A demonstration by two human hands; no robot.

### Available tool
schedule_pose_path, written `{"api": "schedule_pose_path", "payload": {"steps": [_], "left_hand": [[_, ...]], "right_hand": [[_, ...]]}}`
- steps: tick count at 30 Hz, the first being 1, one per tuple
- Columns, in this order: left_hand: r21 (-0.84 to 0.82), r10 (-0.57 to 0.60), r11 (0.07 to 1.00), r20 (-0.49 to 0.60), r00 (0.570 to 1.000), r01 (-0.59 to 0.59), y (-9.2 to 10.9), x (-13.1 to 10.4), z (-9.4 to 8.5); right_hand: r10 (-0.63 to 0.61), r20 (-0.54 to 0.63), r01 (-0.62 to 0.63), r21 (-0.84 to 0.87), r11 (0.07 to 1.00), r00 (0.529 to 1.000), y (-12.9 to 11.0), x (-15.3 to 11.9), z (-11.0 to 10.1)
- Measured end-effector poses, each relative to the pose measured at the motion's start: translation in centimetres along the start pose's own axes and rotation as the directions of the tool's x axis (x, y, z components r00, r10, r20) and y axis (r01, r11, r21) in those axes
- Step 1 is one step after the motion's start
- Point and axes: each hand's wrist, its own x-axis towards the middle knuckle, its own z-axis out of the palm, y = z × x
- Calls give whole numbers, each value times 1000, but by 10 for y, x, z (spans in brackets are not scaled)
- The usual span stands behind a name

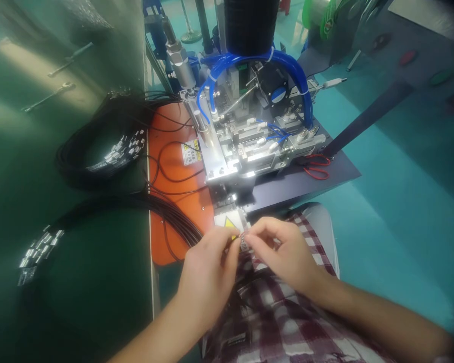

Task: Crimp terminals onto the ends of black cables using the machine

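Observation:
My left hand (212, 267) is closed in a pinch, with a bit of thin black cable (233, 237) showing between thumb and forefinger. Meeting it fingertip to fingertip, my right hand (283, 252) pinches at the cable's tip; the fingers mostly cover that end. Both hands are above my lap, just in front of a white plate with a yellow warning triangle (230, 222). A bundle of black cables (177, 217) runs across the orange board (181, 189) and passes behind my left hand.
Ahead stands a metal machine (245, 151) with blue air hoses (298, 70) on a dark base. Coiled black cables (75, 146) with shiny metal ends lie on the green surface at left, near two wrenches (56, 96). Red-handled scissors (318, 167) rest on the base.

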Motion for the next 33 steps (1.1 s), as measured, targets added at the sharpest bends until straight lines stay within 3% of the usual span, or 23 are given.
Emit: {"api": "schedule_pose_path", "payload": {"steps": [3,5,7,10,13,16,20,26,28,31,33], "left_hand": [[148,81,985,22,996,-84,0,1,5],[187,78,978,71,994,-90,1,3,5],[104,7,994,139,990,-21,5,6,2],[-179,-104,972,248,963,151,9,11,-5],[-364,-184,889,271,945,277,10,17,-10],[-452,-224,828,275,935,331,7,20,-9],[-516,-246,777,279,928,361,3,20,-7],[-590,-313,684,292,904,428,3,21,-7],[-622,-333,645,294,896,444,3,22,-7],[-664,-358,592,291,887,457,2,23,-7],[-674,-366,577,292,884,462,0,23,-7]], "right_hand": [[-301,-41,266,-365,892,953,2,-4,-2],[-390,-13,339,-472,814,921,2,-4,-6],[-320,-66,267,-408,873,945,2,-1,-12],[-46,-189,26,-108,994,981,3,6,-21],[103,-111,-94,84,992,988,4,11,-25],[88,-36,-84,105,991,995,2,10,-20],[-18,-100,23,50,998,995,1,9,-12],[-258,-163,246,-88,965,952,8,6,-5],[-373,-155,345,-181,921,915,12,4,-4],[-572,-72,512,-367,777,817,17,3,-2],[-593,-52,532,-385,754,803,19,4,-2]]}}
